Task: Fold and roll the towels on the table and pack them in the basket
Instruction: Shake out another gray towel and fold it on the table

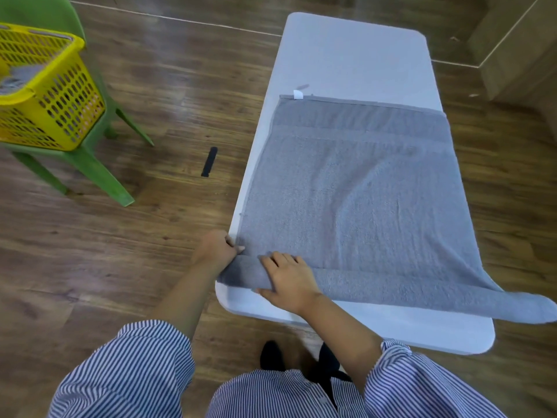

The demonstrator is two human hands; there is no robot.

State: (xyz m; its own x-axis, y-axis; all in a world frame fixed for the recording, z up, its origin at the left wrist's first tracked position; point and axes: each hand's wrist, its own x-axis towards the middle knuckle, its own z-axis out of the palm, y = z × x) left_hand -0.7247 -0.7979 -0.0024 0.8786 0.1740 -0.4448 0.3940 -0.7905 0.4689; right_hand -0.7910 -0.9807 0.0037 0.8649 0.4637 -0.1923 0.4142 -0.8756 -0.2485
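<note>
A grey towel (355,188) lies spread flat along the white table (349,52), its near end turned into a low roll that runs across the table's near edge. My left hand (217,247) pinches the towel's left corner at the end of the roll. My right hand (289,279) lies flat on top of the roll, fingers straight, just right of the left hand. The roll's right end hangs past the table's right side. The yellow basket (60,95) stands on a green chair at the far left, with grey cloth inside it.
The green chair (90,167) stands on the wooden floor left of the table. A small black strip (209,162) lies on the floor between chair and table. A white label (297,94) sticks out at the towel's far edge. A wooden cabinet stands at the far right.
</note>
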